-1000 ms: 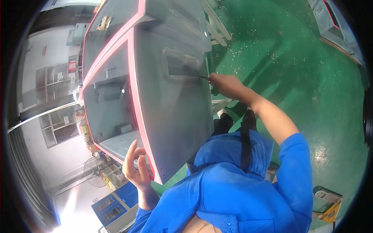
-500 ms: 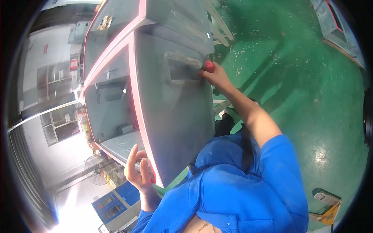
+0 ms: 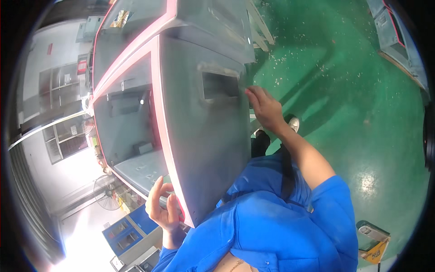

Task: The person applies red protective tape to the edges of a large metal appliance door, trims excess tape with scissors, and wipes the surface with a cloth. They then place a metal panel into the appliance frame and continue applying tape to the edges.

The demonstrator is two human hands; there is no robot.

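Green workshop floor (image 3: 362,113) beneath grey metal cabinet (image 3: 199,149). Left hand (image 3: 164,209) grips cabinet's lower corner, fingers curled, steadying. Right hand (image 3: 265,106) beside rectangular cutout (image 3: 219,85), fingers loosely bent, apparently empty.

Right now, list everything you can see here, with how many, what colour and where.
Metal cabinet: one, grey with pink-red edge trim, centre, open side facing left.
Rectangular cutout: one, dark, in the cabinet's grey side panel, upper centre.
Floor: one, green, right half, scattered with pale chips.
Second cabinet: one, grey with red trim, top right corner.
Fan: one, dark, lower left.
Blue cabinet: one, blue, bottom left.
Yellow device: one, yellow and grey, on the floor at bottom right.
Shoe: one in view, white, below the right wrist.
Jacket: one, blue, bottom centre.
Left hand: one, gripping the cabinet's lower red-trimmed edge.
Right hand: one, at the panel's edge beside the cutout.
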